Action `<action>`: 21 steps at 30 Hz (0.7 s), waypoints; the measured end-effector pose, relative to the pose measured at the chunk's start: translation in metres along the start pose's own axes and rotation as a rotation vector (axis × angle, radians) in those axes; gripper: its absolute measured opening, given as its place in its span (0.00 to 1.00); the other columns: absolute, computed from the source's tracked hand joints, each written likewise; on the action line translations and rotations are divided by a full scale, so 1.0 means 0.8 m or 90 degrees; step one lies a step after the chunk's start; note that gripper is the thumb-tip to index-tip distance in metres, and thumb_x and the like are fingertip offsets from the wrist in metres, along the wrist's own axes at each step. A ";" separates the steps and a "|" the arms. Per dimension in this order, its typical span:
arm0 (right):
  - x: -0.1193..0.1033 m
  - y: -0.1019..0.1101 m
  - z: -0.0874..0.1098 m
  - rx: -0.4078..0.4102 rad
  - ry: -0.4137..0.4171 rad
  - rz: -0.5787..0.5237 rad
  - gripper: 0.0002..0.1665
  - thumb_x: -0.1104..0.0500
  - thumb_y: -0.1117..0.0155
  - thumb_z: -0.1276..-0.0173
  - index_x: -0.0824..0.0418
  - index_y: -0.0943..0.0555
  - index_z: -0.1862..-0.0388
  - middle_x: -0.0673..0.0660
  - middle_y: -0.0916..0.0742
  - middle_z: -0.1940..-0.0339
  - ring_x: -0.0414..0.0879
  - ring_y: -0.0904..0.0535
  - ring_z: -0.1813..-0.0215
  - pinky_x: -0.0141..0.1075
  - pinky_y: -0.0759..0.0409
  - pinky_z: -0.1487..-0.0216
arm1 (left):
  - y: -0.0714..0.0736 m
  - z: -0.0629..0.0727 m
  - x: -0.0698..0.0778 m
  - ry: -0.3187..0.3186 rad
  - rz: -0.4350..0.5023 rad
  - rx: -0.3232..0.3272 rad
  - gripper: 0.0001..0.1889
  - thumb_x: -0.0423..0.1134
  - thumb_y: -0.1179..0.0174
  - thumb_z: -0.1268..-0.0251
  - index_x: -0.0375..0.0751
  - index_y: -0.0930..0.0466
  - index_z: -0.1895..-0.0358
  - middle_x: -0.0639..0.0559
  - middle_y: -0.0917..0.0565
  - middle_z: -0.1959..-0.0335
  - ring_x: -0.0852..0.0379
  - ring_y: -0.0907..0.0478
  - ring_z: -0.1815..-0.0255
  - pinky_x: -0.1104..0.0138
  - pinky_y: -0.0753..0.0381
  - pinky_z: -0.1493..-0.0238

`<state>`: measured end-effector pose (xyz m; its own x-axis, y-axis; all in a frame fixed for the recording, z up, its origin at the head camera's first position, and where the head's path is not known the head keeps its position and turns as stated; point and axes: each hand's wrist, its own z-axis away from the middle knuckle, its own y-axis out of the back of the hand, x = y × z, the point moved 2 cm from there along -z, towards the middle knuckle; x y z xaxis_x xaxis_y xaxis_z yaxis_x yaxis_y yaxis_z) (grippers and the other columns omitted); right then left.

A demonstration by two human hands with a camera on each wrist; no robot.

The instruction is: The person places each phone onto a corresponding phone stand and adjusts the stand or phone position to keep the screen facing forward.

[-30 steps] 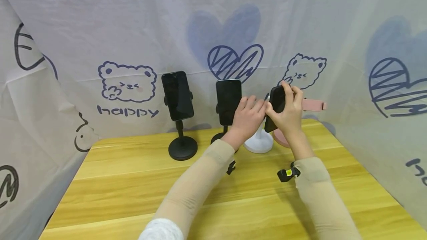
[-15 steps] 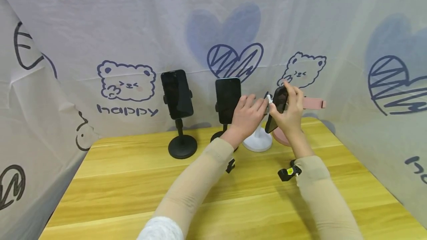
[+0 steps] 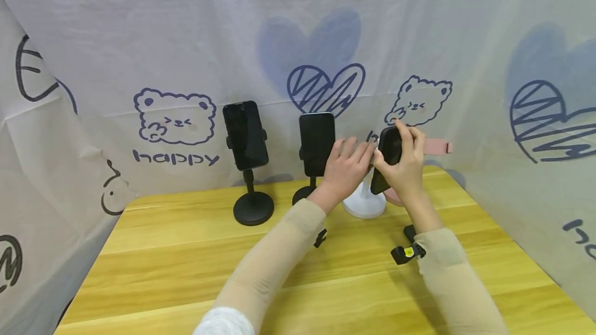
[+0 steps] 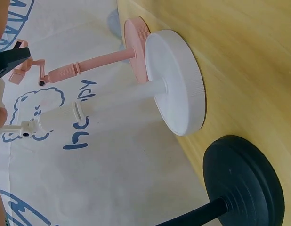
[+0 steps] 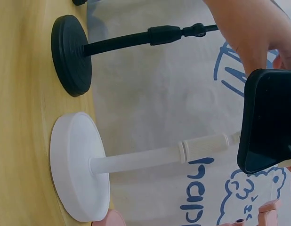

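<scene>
My right hand (image 3: 406, 162) pinches a black phone (image 3: 389, 151) between thumb and fingers, its dark screen tilted toward me. The phone stands upright over the white phone stand (image 3: 365, 206), overlapping its top. My left hand (image 3: 344, 169) grips the head of that stand from the left, fingertips right beside the phone's edge. The stand's head is mostly hidden behind hand and phone. In the left wrist view the white stand's stem (image 4: 122, 99) rises from its round base. The right wrist view shows the phone's lower end (image 5: 270, 120) close beside the left hand (image 5: 256, 35).
Two black stands hold phones: the left phone (image 3: 246, 136) and the middle phone (image 3: 317, 143). A pink stand (image 3: 438, 146), its clamp sticking out sideways, is just behind the right hand. A printed cloth (image 3: 261, 40) hangs behind the wooden table (image 3: 186, 268).
The phone in my right hand has shifted slightly right and down, turning edge-on and then back toward me. The white stand has moved a little right. My left hand stays at the stand's head.
</scene>
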<state>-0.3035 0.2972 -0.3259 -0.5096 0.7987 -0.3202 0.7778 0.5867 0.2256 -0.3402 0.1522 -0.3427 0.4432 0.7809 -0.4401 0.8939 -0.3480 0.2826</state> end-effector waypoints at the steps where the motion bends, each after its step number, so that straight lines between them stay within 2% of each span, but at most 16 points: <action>1: -0.001 0.000 0.001 0.003 0.000 -0.003 0.40 0.44 0.41 0.46 0.57 0.29 0.33 0.74 0.29 0.47 0.63 0.31 0.47 0.58 0.26 0.53 | -0.001 0.001 0.001 0.000 -0.003 0.001 0.15 0.46 0.52 0.26 0.56 0.19 0.44 0.64 0.16 0.54 0.57 0.26 0.47 0.57 0.34 0.41; 7: -0.001 0.004 0.002 0.005 0.006 0.006 0.41 0.42 0.42 0.45 0.56 0.30 0.32 0.74 0.29 0.47 0.63 0.31 0.47 0.57 0.26 0.53 | -0.004 0.002 0.002 -0.004 -0.013 0.012 0.15 0.48 0.53 0.25 0.58 0.19 0.45 0.65 0.16 0.54 0.57 0.26 0.47 0.57 0.34 0.40; 15: 0.003 0.011 0.001 -0.008 0.005 0.020 0.42 0.41 0.41 0.46 0.55 0.30 0.32 0.73 0.29 0.47 0.63 0.30 0.48 0.56 0.26 0.51 | -0.002 0.003 0.001 -0.017 -0.001 0.018 0.16 0.54 0.48 0.29 0.57 0.19 0.45 0.66 0.16 0.53 0.57 0.26 0.46 0.57 0.34 0.40; 21: 0.004 0.011 0.003 -0.025 0.031 0.021 0.42 0.42 0.41 0.45 0.57 0.30 0.32 0.74 0.31 0.48 0.63 0.32 0.50 0.56 0.27 0.53 | -0.001 0.004 0.001 -0.020 -0.003 0.036 0.16 0.55 0.45 0.32 0.58 0.18 0.47 0.67 0.16 0.54 0.57 0.25 0.47 0.57 0.32 0.41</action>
<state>-0.2975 0.3051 -0.3269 -0.5014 0.8231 -0.2668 0.7803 0.5634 0.2715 -0.3402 0.1513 -0.3457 0.4401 0.7666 -0.4676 0.8979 -0.3740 0.2321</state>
